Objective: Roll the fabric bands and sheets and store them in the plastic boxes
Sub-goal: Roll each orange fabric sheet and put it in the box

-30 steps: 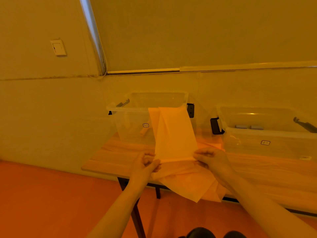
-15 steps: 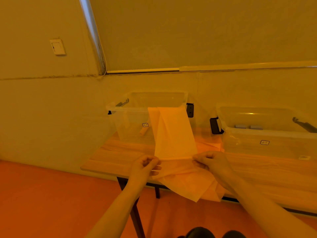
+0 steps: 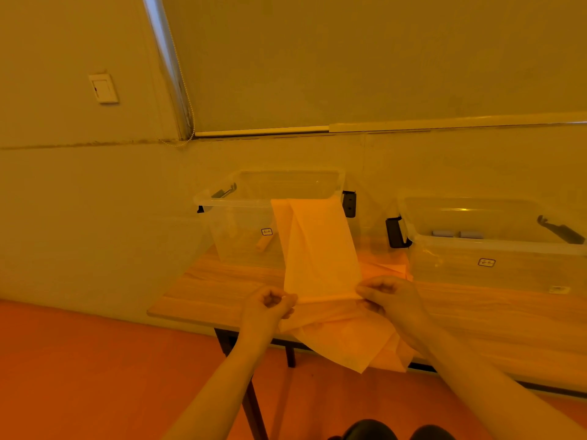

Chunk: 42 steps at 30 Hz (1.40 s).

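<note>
Head view shows left hand (image 3: 269,304) and right hand (image 3: 386,293) pinching the orange fabric sheet (image 3: 320,249) at its fold, probably to start rolling.

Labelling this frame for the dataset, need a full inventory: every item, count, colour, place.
fabric sheet: 1, orange, held up over the table's near edge, lower part hanging off it
more fabric: count unclear, orange, on the table behind the sheet
plastic boxes: 2, clear, black latches; left box and right box on the table
rolled band: 1, orange, in the left box
rolls: 2, grey, in the right box
table: 1, wood top, dark legs
wall switch: 1, pale, upper left
hands: left and right, pinching the sheet's fold
</note>
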Motion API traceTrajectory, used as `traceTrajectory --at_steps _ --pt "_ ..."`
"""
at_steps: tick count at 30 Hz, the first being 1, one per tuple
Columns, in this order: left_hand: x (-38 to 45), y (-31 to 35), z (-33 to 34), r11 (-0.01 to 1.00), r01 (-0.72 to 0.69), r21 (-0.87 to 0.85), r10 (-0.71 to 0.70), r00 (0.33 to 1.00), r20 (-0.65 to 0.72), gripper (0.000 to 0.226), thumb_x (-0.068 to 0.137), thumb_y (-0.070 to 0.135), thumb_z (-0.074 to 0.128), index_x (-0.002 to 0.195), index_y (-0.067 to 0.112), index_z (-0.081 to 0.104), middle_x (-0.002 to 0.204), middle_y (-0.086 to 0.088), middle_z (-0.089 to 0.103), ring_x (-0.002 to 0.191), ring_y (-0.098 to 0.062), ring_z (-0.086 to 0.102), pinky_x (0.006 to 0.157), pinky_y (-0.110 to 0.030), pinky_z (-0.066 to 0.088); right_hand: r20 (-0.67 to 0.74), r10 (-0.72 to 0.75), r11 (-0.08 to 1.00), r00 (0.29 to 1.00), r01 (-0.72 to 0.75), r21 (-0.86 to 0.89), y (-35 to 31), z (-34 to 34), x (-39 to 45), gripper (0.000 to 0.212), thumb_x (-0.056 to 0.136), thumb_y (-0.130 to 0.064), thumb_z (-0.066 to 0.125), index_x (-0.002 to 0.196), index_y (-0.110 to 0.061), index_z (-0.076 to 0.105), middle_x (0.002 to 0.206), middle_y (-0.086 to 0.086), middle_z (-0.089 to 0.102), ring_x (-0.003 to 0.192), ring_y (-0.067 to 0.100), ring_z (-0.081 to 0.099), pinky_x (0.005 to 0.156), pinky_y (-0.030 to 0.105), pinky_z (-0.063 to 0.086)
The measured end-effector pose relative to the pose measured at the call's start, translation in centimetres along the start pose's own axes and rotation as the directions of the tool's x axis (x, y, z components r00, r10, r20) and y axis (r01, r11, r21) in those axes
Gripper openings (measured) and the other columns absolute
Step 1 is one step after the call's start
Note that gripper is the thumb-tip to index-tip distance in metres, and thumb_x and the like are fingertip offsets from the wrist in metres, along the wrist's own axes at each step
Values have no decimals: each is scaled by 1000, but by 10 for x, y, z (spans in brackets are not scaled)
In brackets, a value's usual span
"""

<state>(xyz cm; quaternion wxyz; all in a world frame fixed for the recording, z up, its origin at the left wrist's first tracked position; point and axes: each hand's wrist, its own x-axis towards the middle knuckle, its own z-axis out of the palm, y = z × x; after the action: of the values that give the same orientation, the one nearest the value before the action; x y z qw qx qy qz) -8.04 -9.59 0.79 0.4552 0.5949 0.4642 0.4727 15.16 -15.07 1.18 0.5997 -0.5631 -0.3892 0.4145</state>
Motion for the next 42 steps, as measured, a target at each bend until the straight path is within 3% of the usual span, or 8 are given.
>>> traceTrajectory --at_steps 4,7,16,22,27,32,38,42 --pt "0 0 1 999 -7 -33 7 1000 21 21 85 13 70 84 11 49 67 -7 63 56 -13 60 56 -24 50 -13 -37 999 999 37 -21 0 1 1 11 80 -6 72 91 -7 70 91 11 71 82 24 68 69 25 57" --pt "-2 -2 1 1000 -22 -20 23 998 50 10 88 12 65 90 6 58 69 -6 62 57 -10 58 55 -22 49 1 -50 998 999 50 -44 1 1 1 10 82 -7 70 92 -8 72 91 9 72 81 21 68 68 22 56" --pt "-2 0 -9 997 25 -80 -18 996 85 15 81 8 72 96 6 71 87 -9 73 79 -19 70 68 -23 57 67 -17 992 998 26 -123 0 -8 0 15 79 -11 74 91 -19 75 94 4 73 87 21 70 75 35 59" --pt "-2 0 -8 994 23 -110 -13 995 98 13 89 16 64 93 5 71 87 -8 73 81 -19 70 72 -24 56 51 -42 998 998 45 -42 2 -4 1 12 83 -13 69 92 -7 74 90 10 73 90 25 69 79 31 57" --pt "2 3 -4 989 48 -139 -37 996 79 10 89 8 63 91 -1 65 78 -12 72 70 -20 68 67 -26 57 42 -65 994 997 68 -89 4 -3 2 12 83 -19 70 86 -9 75 90 9 73 88 25 69 81 39 57" --pt "3 3 -2 990 27 -136 -14 995 95 5 90 4 60 96 5 61 77 -12 69 64 -14 64 61 -22 53 15 -101 994 995 102 -45 1 -1 1 13 83 -10 70 95 -13 72 99 5 70 89 23 69 74 26 57" --pt "2 0 -6 993 50 -107 -39 994 103 18 85 10 69 102 8 70 90 -10 72 77 -15 70 66 -19 54 71 -89 985 994 98 -144 -1 -3 -1 17 81 -14 73 95 -24 72 103 -8 65 93 8 62 68 21 52" --pt "2 2 -5 994 47 -101 -37 995 93 12 88 13 65 98 8 69 83 -8 71 72 -15 67 64 -21 54 72 -93 989 993 101 -108 1 -3 0 10 84 -17 69 92 -18 75 92 0 72 88 18 68 70 23 55"
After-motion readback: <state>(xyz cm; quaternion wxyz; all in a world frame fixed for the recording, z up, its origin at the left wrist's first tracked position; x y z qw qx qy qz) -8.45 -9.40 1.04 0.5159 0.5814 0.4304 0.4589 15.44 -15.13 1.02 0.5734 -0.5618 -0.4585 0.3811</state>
